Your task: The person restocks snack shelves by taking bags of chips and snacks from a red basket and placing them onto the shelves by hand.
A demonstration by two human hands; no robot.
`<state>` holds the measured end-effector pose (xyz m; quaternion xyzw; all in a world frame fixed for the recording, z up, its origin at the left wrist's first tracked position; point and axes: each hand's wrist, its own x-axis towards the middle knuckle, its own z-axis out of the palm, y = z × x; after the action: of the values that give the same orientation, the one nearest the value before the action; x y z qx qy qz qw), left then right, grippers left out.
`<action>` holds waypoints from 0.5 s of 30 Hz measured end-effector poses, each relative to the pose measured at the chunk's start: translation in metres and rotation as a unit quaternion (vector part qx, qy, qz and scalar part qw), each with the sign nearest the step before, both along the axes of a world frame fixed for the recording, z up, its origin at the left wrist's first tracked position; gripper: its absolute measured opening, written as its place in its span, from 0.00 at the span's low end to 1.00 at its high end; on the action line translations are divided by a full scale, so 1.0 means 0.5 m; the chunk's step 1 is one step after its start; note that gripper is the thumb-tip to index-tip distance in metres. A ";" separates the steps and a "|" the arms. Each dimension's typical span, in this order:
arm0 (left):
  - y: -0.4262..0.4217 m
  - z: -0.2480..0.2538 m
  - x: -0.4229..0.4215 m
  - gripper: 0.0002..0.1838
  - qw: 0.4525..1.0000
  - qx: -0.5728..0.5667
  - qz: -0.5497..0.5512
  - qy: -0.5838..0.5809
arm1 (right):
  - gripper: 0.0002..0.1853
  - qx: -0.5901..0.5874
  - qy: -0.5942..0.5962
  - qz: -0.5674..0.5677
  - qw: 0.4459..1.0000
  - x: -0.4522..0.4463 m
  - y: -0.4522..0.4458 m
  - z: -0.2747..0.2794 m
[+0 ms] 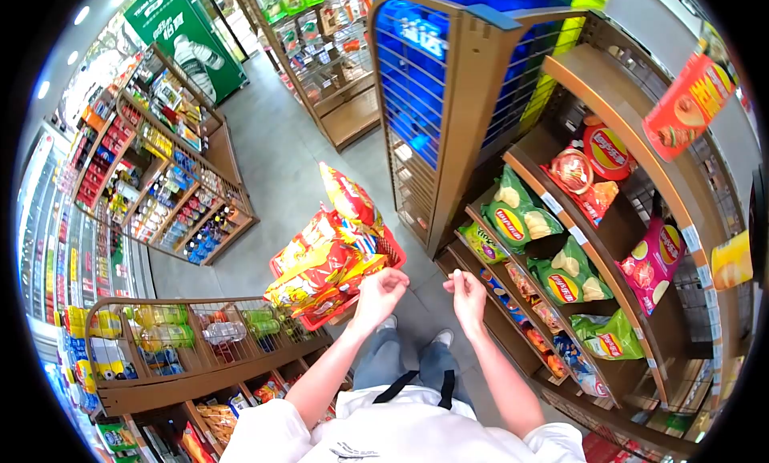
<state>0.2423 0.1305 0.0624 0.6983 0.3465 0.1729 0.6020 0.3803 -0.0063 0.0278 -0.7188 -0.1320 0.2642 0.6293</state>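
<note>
My left hand (382,293) is raised in front of my body, its fingers curled together with nothing visible in them. It is beside a red basket (392,250) heaped with red and yellow snack bags (315,259). Level with it, my right hand (467,296) is also curled closed and shows nothing in its fingers. That hand is nearest to the shelf rack (513,347) on the right. Green chip bags (519,215), a red chip bag (578,175) and a magenta chip bag (655,259) stand on its shelves.
A low shelf (152,391) with bottles and snacks runs along the left. Farther back are a stocked shelf (172,171), a display rack (324,62) and a green panel (188,50). A brown post (473,102) with wire mesh rises ahead. Grey floor (280,142) shows between the shelves.
</note>
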 end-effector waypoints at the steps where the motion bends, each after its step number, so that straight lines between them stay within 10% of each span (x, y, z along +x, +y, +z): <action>1: 0.015 0.011 -0.006 0.06 1.000 -0.011 0.013 -0.016 | 0.15 -0.004 -0.002 0.003 1.000 -0.006 0.024 0.008; 15: 0.316 0.018 -0.111 0.10 0.988 0.065 0.111 -0.082 | 0.16 -0.013 -0.146 0.055 0.988 -0.089 0.354 0.110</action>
<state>0.1866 0.2885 0.0715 0.6765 0.3595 0.3177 0.5587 0.3356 0.1707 0.0827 -0.7492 -0.2586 0.1920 0.5787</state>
